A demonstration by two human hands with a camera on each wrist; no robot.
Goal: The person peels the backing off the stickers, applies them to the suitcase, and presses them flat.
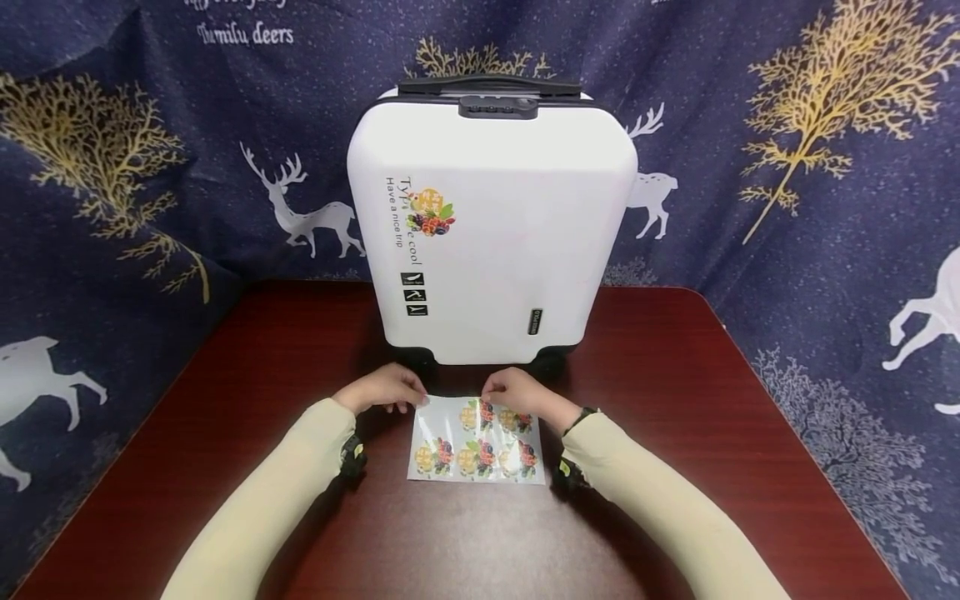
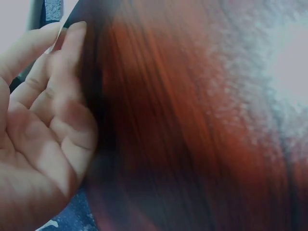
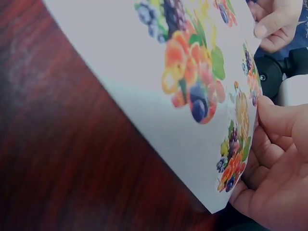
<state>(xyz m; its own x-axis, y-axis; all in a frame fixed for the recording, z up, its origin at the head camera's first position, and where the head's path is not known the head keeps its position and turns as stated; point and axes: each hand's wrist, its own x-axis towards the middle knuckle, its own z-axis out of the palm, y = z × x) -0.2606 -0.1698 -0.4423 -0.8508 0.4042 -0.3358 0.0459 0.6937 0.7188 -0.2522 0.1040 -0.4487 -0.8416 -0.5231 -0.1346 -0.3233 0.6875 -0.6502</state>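
In the head view a sheet of fruit stickers (image 1: 441, 423) spans both hands in front of a white suitcase (image 1: 510, 217). Several fruit-cluster stickers remain on it, and its top left spot is bare. My left hand (image 1: 385, 388) pinches the sheet's far left corner between thumb and fingers; a thin sliver of the sheet (image 2: 69, 10) shows there in the left wrist view. Farther right, my right hand (image 1: 523, 395) pinches the far edge. The right wrist view shows the sheet (image 3: 139, 115) tilted, with the right thumb (image 3: 274, 115) at its edge. One matching fruit sticker (image 1: 431, 212) is on the suitcase's upper left.
The suitcase stands upright on dark wheels at the back of a reddish-brown table (image 1: 660, 433). Black lettering, small black labels and a combination lock (image 1: 498, 107) mark its shell. Behind hangs a dark blue cloth (image 1: 697, 50) with white deer and golden trees.
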